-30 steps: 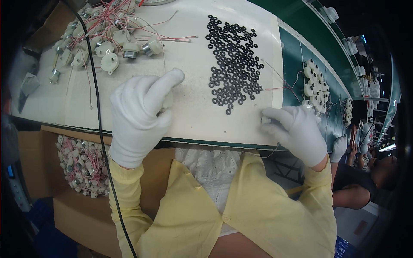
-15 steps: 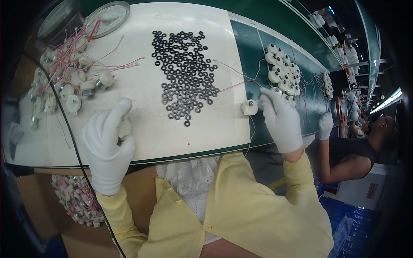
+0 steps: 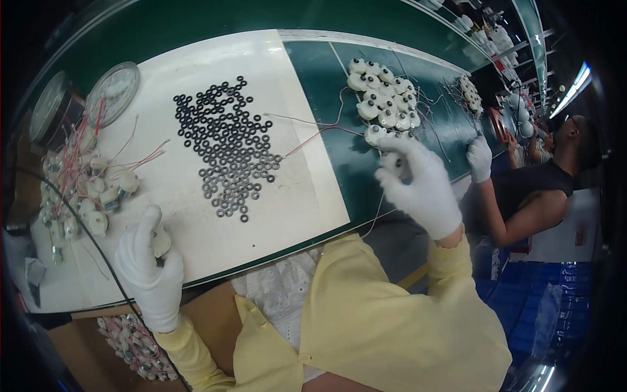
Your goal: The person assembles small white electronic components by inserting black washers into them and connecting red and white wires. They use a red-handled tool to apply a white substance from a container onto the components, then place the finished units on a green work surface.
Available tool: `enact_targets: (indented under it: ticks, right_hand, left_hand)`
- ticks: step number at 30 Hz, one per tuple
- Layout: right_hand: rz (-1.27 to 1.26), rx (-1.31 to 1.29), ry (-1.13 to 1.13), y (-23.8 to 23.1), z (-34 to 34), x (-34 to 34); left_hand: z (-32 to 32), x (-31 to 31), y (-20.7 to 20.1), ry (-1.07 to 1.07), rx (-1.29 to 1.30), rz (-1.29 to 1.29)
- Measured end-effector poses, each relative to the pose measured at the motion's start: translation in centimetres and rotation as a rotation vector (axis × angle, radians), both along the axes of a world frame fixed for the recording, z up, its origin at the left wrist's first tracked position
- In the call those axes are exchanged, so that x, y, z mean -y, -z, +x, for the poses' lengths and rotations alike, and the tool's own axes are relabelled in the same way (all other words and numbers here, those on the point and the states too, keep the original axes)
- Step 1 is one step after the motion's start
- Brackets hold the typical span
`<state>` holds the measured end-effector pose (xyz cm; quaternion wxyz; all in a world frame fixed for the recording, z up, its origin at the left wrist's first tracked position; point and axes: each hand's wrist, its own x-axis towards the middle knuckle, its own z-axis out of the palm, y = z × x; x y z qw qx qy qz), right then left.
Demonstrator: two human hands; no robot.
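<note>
Far left: one tangled heap of off-white plastic motors [image 3: 96, 223] with thin pink wires, too overlapped to count. One person's left hand [image 3: 149, 271], in a white cloth glove, curls closed around one round, smooth motor [image 3: 160, 242]. Beside it, well over a hundred matte black rings [image 3: 230, 155] lie flat on a white board [image 3: 307, 202]. Right: over a dozen ring-topped motors [image 3: 386, 104], clustered. The right hand [image 3: 421, 186], likewise gloved, bends thumb and fingers around one capped motor [image 3: 396, 164] just below that cluster.
</note>
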<state>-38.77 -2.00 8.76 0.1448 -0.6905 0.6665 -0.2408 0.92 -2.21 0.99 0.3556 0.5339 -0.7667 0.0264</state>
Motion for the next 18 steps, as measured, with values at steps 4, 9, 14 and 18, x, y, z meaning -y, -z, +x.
enact_targets:
  ticks: [4, 9, 14, 18]
  right_hand:
    - [0.024, 0.000, 0.298, -0.4, -4.7, -0.5]
    - [0.054, -0.282, 0.333, 2.0, -10.2, 0.8]
    - [0.053, -0.186, 0.358, 3.4, -10.5, 1.9]
    - [0.068, -0.100, 0.419, 2.9, -10.2, 1.4]
  left_hand:
    - [-0.1, 0.1, 0.0, 0.009, 0.025, -0.022]
    - [-0.3, 0.4, 0.0, 0.025, 0.026, -0.043]
    - [-0.2, 0.2, 0.1, 0.015, 0.014, -0.030]
    - [-0.1, 0.3, 0.1, 0.019, 0.030, -0.052]
